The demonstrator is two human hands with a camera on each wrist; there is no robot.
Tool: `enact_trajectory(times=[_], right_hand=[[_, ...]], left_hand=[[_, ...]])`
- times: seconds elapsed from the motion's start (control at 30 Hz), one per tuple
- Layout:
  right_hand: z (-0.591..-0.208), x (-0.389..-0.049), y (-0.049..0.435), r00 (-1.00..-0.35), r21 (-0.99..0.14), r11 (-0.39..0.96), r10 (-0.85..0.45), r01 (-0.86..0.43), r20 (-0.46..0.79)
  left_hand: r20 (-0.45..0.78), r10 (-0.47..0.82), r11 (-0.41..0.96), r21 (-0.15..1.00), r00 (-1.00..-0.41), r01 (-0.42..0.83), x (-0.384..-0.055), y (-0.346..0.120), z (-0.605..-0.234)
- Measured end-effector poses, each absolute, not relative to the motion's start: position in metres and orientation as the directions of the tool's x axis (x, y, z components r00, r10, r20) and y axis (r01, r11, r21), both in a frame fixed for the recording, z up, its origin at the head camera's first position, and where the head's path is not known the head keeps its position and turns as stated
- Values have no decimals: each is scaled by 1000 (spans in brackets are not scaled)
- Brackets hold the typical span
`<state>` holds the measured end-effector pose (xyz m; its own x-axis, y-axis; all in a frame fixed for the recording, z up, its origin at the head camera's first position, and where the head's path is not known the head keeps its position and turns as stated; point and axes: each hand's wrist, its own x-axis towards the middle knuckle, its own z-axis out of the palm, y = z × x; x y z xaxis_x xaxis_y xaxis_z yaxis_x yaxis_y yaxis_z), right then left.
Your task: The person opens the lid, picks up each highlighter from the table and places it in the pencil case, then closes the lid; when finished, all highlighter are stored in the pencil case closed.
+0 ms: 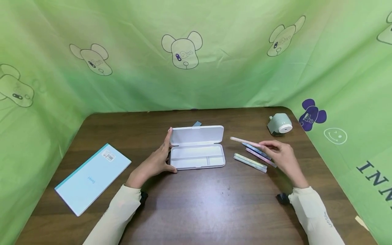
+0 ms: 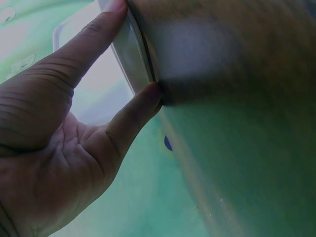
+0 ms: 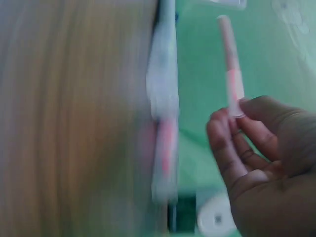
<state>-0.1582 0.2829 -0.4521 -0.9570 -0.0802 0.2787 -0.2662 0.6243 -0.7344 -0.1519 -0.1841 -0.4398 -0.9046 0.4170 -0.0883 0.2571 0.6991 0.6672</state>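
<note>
A white pencil case (image 1: 197, 157) lies with its lid raised, its compartments bare. My left hand (image 1: 154, 160) is spread along its left side, the thumb touching the front corner and a finger up against the lid. In the left wrist view the fingertips (image 2: 154, 94) press on the case's edge. My right hand (image 1: 280, 154) pinches a pale pink pen (image 1: 245, 141) near one end, raised above the table in the right wrist view. Below it lie a blue pen (image 1: 255, 149), another pink pen (image 1: 260, 157) and pale yellow-green pens (image 1: 249, 162) side by side.
A light-blue notebook (image 1: 93, 178) with a barcode label lies at the left. A grey-green pencil sharpener (image 1: 279, 123) stands at the back right. Behind the case a small blue piece (image 1: 197, 124) shows. Green printed cloth (image 1: 232, 81) hangs round the table (image 1: 199, 207).
</note>
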Motion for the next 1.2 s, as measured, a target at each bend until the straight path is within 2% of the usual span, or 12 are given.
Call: enact_trajectory(times=[0.2,0.63,0.83,0.97,1.07,1.2], right_hand=[[-456,-169,226,-948,-817,482,-178,-318,264],[-455,-181,125,-933,-809,484,-293,-332,207],[-456,-184,107,-923,-779,508,-302,-368,239],[-457,-184,100,-890,-718,544,-383,-435,249],[-455,-184,98,-866,-685,554,-435,-473,247],[-451,-181,109,-865,-656,573,-412,-491,287]], left_hand=[[-105,406,701,674,-908,235,-151,-183,-440],[-29,468,632,710,-883,311,-157,-183,-445],[-29,460,639,705,-888,308,-156,-185,-444],[-46,451,633,720,-891,284,-152,-184,-436],[-32,457,629,718,-889,298,-154,-189,-444],[-52,448,645,710,-893,282,-154,-189,-444]])
